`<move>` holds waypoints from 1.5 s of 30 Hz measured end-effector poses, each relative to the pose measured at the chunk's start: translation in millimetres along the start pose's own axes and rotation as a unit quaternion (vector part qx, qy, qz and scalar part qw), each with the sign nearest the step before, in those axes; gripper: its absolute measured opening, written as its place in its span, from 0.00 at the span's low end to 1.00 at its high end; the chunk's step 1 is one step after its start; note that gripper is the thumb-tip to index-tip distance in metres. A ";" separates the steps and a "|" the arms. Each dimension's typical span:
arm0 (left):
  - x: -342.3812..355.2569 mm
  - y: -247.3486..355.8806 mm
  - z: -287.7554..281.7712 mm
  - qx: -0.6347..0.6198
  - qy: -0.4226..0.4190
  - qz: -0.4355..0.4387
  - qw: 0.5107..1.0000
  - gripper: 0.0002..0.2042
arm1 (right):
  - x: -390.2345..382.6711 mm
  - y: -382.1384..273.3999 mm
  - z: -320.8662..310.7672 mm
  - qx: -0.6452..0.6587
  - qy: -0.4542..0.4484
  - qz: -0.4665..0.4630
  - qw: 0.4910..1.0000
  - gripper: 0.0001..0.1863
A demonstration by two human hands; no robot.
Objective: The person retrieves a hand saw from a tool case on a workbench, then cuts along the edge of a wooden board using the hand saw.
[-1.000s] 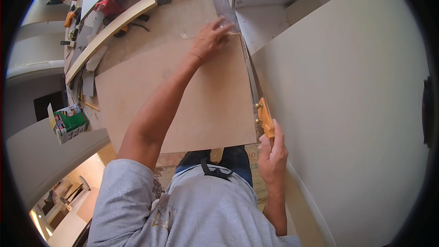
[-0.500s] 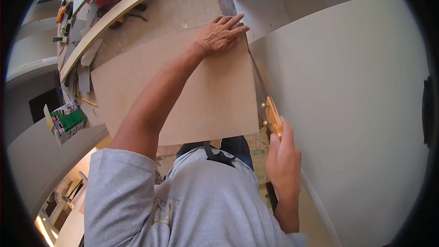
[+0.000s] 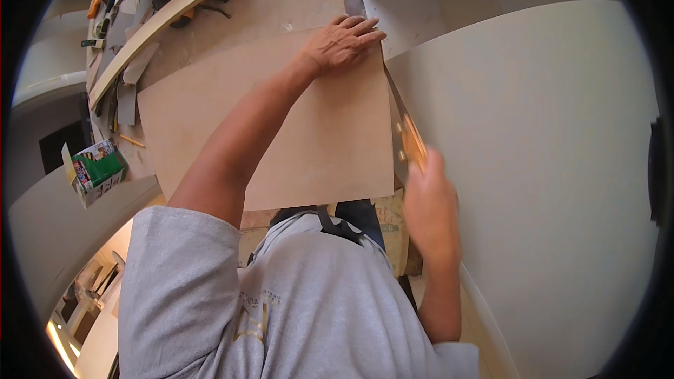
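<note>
A thin tan wooden board (image 3: 316,147) lies flat on the workbench in front of me. My left hand (image 3: 344,45) rests on its far right corner, fingers spread with the tips over the edge. Along the board's right edge runs a handsaw (image 3: 395,95), its blade pointing away from me and its far end meeting the board near my left hand. My right hand (image 3: 430,196), blurred by motion, is wrapped round the saw's orange-brown wooden handle, which has brass-coloured fasteners. Where the teeth meet the wood is too small to tell.
A long curved-looking wooden strip (image 3: 175,17) lies across the bench's left side among tools and scraps. A green and white box (image 3: 102,168) with its flap up and a pencil (image 3: 132,140) sit at the left. A large pale panel (image 3: 533,168) fills the right side.
My right hand has pushed the saw forward, away from me, along the board's right edge. My left hand stays on the far corner.
</note>
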State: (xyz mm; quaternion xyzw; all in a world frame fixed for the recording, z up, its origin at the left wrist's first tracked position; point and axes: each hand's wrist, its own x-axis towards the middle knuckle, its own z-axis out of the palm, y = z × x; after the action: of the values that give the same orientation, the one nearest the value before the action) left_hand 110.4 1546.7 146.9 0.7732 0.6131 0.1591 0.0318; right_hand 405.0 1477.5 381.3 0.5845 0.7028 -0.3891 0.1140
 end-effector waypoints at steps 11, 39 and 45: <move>6.0 3.0 -12.6 -0.023 -0.048 0.005 0.999 0.25 | 149.5 -35.1 37.5 -0.078 0.067 -0.068 0.992 0.15; 7.8 3.4 -9.3 -0.035 -0.025 0.025 0.999 0.25 | 34.4 13.2 17.9 0.029 0.008 -0.037 0.999 0.14; 11.4 4.3 -16.7 -0.047 -0.052 0.011 0.997 0.27 | 166.3 -33.3 47.2 0.015 0.040 -0.119 0.992 0.14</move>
State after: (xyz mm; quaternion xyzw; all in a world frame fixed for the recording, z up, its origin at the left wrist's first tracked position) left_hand 112.0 1554.1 166.1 0.7849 0.5938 0.1472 0.0981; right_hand 312.4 1566.8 261.1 0.5133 0.7654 -0.3871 0.0303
